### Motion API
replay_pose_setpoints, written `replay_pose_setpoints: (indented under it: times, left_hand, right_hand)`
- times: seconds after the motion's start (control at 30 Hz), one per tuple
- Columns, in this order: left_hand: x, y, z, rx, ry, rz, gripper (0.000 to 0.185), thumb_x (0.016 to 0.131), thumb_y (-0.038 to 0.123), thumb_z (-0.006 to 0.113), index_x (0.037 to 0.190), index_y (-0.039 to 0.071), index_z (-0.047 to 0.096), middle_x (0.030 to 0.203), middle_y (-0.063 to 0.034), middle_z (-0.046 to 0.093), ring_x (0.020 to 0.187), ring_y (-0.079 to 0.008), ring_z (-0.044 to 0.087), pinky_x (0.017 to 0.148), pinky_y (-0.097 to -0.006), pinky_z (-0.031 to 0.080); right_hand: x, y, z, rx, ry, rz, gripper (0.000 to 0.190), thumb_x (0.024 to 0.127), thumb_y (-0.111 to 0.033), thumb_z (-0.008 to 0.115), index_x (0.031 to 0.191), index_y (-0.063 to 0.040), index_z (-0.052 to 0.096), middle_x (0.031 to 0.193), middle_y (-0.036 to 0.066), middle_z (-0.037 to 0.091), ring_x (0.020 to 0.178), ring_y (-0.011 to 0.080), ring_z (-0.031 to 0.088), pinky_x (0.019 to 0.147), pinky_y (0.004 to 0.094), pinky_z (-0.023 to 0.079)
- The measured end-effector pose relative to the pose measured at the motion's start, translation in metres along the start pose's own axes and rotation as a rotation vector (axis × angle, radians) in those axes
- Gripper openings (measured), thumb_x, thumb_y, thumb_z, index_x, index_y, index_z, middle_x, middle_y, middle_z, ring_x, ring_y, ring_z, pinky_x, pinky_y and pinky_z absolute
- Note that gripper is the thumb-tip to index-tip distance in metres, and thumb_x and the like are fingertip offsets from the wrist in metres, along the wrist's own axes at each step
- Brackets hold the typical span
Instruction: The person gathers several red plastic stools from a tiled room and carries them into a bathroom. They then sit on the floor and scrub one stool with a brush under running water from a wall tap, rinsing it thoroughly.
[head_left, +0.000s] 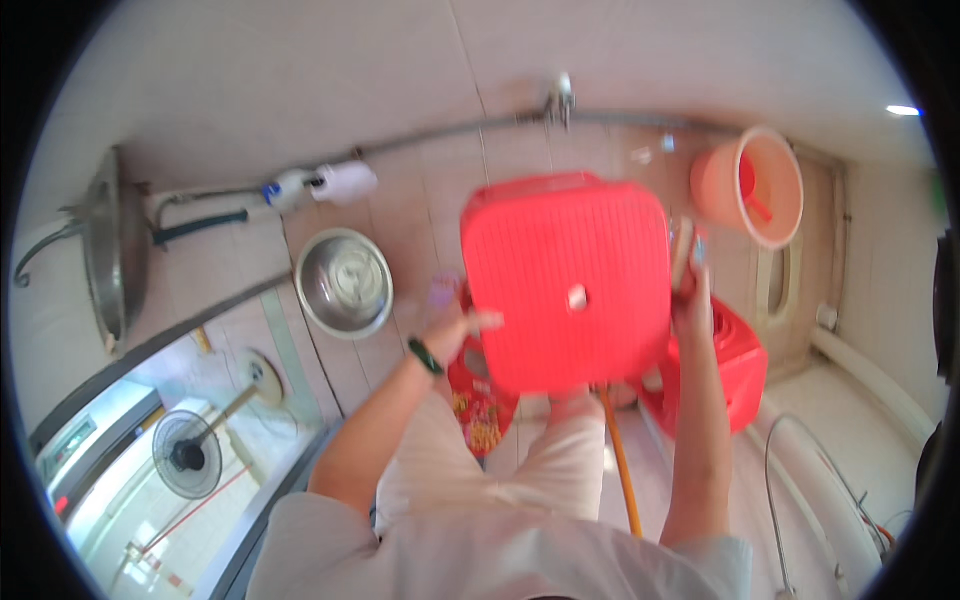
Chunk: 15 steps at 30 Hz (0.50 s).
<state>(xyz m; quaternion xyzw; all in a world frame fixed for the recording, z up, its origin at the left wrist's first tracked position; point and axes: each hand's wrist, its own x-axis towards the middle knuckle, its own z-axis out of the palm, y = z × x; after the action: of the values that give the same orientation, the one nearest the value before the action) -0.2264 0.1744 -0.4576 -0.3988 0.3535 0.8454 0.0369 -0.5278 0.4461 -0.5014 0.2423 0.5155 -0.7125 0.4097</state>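
A red plastic stool (540, 247) is in front of me, its ribbed square seat with a small central hole facing up at the camera. My left hand (450, 330) grips its left edge, the thumb over the seat. A blurred purple thing (444, 289) shows beside that hand. At the stool's right edge my right hand (694, 304) is closed around a pale, narrow brush-like thing (682, 251), with something blue at its far end. Whether the right fingers also touch the stool cannot be made out. Below that hand stands another red plastic stool (739, 375), partly covered by my forearm.
A steel basin (344, 319) sits on the tiled floor at left. A pink bucket (716, 187) holding a red dipper stands far right, beside a squat toilet (780, 281). An orange pole (622, 465) and a printed red bag (480, 427) lie near my legs. A wall tap (562, 101) is ahead.
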Motion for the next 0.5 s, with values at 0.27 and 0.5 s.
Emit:
replay_pose_setpoints:
  times: [0.27, 0.5]
  left_hand:
    - [0.097, -0.037, -0.057, -0.026, 0.039, 0.039, 0.082, 0.074, 0.012, 0.079, 0.143, -0.001, 0.037, 0.136, -0.0126, 0.053, 0.130, -0.0222, 0.048, 0.111, -0.0356, 0.034]
    - [0.147, -0.057, -0.096, -0.028, -0.051, 0.165, 0.080, 0.077, 0.014, 0.076, 0.145, -0.001, 0.036, 0.143, -0.0116, 0.048, 0.134, -0.0223, 0.043, 0.113, -0.0363, 0.031]
  right_hand:
    - [0.104, 0.042, 0.019, -0.052, -0.037, -0.039, 0.036, 0.091, -0.037, 0.058, 0.111, -0.008, 0.058, 0.099, 0.005, 0.064, 0.092, 0.0199, 0.062, 0.087, 0.0356, 0.049]
    - [0.141, 0.058, 0.014, -0.100, -0.048, -0.115, 0.041, 0.091, -0.036, 0.058, 0.119, -0.007, 0.056, 0.108, 0.006, 0.065, 0.096, 0.0187, 0.062, 0.086, 0.0356, 0.049]
